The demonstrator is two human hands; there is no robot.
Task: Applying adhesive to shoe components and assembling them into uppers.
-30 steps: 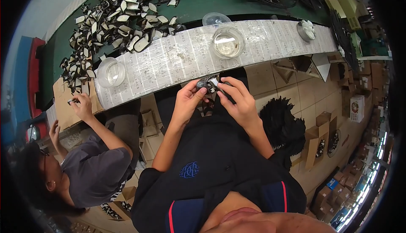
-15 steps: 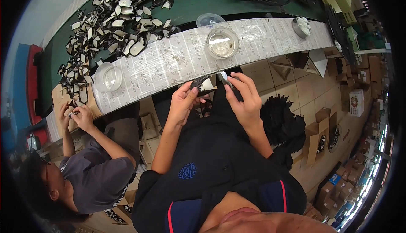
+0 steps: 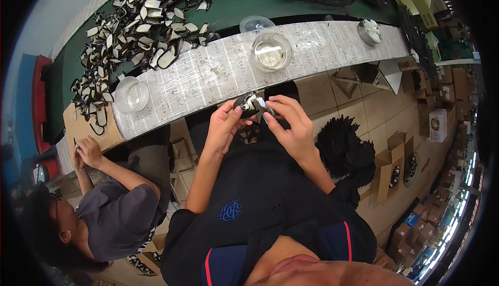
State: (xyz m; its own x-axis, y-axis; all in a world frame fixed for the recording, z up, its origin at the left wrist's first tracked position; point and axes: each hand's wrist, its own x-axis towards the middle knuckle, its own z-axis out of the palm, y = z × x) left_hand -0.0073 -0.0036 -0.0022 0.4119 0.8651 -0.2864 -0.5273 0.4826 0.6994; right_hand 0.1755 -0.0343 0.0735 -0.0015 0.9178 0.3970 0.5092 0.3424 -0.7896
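Note:
Over the table's front edge, my left hand [image 3: 223, 127] is closed around a small black curved piece [image 3: 250, 100] with a cream-coloured inner face, which looks like a shoe heel. My right hand [image 3: 292, 126] pinches a small dark piece with a white top [image 3: 261, 102] between thumb and fingers. The two pieces sit close together; whether they touch I cannot tell. Beyond my hands, a round clear tub [image 3: 272, 52] stands on the paper-covered table edge [image 3: 208, 81].
Many similar black-and-cream pieces [image 3: 148, 26] lie heaped on the green tabletop [image 3: 221, 13]. Another clear tub [image 3: 131, 95] stands to the left, a bowl of white wads [image 3: 369, 31] to the right. A co-worker [image 3: 117, 203] sits at my left. Black strips [image 3: 345, 151] hang at my right.
My right hand has moved left, bringing its dark-and-white piece up beside the one in my left hand. The co-worker's hands have drawn back toward the body.

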